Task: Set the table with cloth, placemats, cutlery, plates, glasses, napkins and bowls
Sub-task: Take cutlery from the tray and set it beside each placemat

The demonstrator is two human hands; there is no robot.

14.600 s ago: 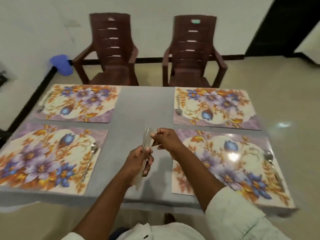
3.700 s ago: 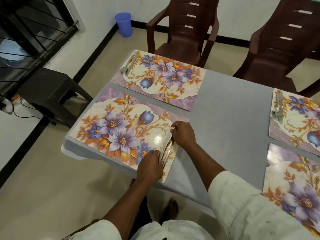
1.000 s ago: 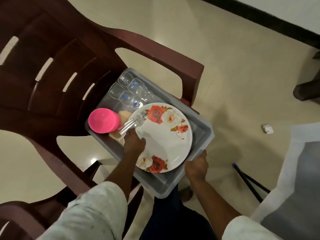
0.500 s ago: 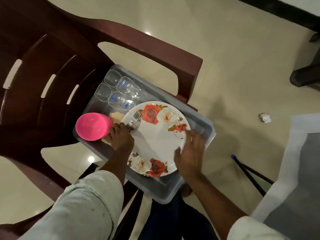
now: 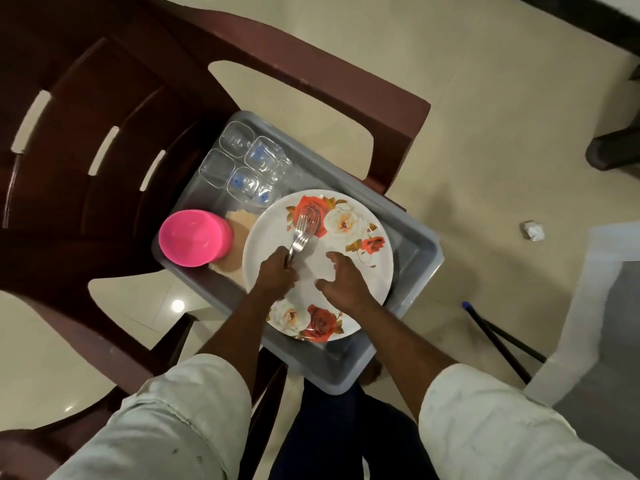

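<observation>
Meanwhile, left hand [image 5: 277, 271] grips forks [image 5: 300, 237] over plate [image 5: 346, 271]; right hand [image 5: 341, 282] hovers, fingers loosely spread.

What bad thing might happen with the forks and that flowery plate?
The left hand grips a bundle of forks by the handles only, so one might slip out and clatter onto the plate. The grey tub sticks out past the chair seat, so leaning on it might tip it. The glasses stand close together beside the plate; lifting the plate carelessly might knock them.
</observation>
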